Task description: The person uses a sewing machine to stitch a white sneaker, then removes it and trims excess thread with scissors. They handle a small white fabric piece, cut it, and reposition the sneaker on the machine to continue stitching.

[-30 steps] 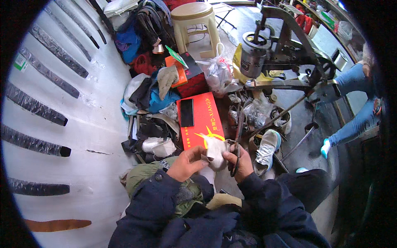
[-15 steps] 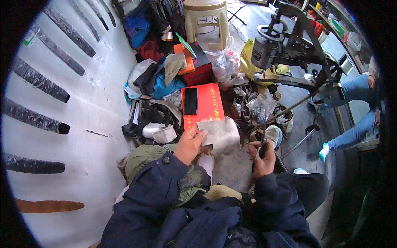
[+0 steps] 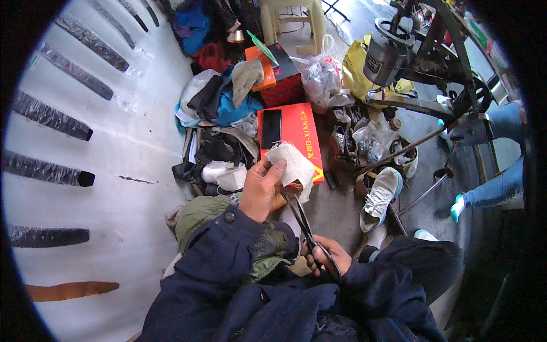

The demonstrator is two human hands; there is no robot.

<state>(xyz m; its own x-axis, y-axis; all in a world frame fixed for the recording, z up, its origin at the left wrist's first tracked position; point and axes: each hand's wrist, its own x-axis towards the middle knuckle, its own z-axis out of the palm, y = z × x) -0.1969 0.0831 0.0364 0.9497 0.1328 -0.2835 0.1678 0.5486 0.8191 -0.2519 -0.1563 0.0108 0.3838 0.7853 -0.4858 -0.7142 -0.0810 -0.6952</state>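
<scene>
My left hand (image 3: 257, 191) pinches a ragged piece of off-white cloth (image 3: 293, 165) at its lower left side, over the red box (image 3: 302, 128) with a black phone (image 3: 270, 128) lying on it. My right hand (image 3: 325, 256) grips the handles of long dark shears (image 3: 305, 222), lower down and to the right. The blades point up and away from me to the cloth's lower edge; whether they are cutting into it I cannot tell. A white sneaker (image 3: 380, 191) lies right of my hands.
Piled fabrics (image 3: 216, 97), bags (image 3: 316, 74) and a plastic stool (image 3: 290, 23) stand beyond. A cast-metal machine (image 3: 421, 102) occupies the upper right, with another person's denim-clad legs (image 3: 490, 185) at far right. A white panel with dark strips (image 3: 68, 114) runs along the left.
My right hand moved away from the cloth, then down and left with the shears, whose blades now reach the cloth. My left hand raised the cloth slightly, and its shape has changed.
</scene>
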